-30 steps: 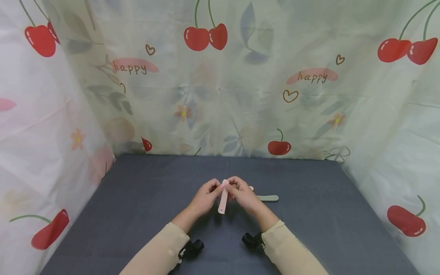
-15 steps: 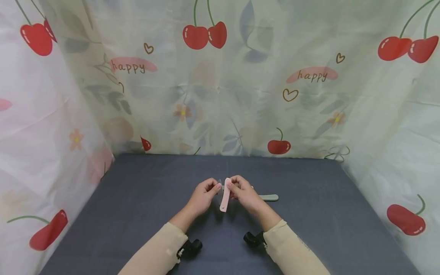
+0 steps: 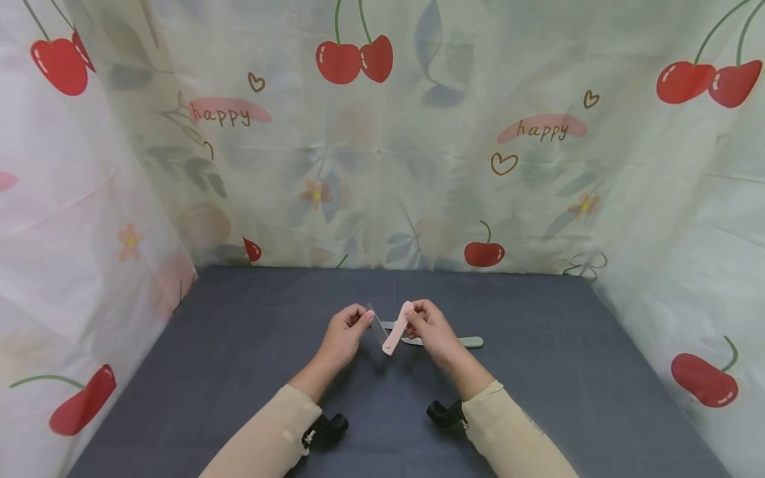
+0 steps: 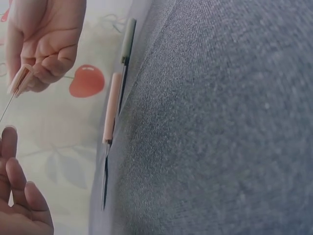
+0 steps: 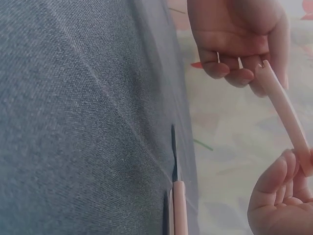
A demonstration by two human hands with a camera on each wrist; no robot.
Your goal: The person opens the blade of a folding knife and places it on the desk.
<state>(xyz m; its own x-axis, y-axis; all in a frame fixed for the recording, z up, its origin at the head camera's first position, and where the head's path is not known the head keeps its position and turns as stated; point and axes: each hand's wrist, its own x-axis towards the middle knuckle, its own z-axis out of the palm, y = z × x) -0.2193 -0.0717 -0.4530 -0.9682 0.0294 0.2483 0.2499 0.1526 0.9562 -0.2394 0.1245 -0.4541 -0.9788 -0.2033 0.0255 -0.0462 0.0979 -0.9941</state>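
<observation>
Between the two hands in the head view is a pink-handled folding knife [image 3: 396, 330], its thin blade [image 3: 378, 321] swung out from the handle in a V, pivot downward. My left hand [image 3: 342, 337] pinches the blade near its tip between thumb and fingers. The handle's upper end is gripped by my right hand [image 3: 435, 332]. Below them on the cloth lies a knife with a green handle [image 3: 472, 342], partly hidden by the right hand. A second pink-handled knife [image 4: 112, 107] lies beside it, seen best in the left wrist view with its blade out.
Dark grey cloth [image 3: 239, 345] covers the table. Curtains printed with cherries [image 3: 358, 166] stand at the back and both sides. Each wrist carries a black camera, such as the one on the left sleeve [image 3: 327, 430].
The blade has swung out of the pink handle, opening wider. My left hand has drawn left with the blade, and my right hand has moved slightly right and up with the handle.
</observation>
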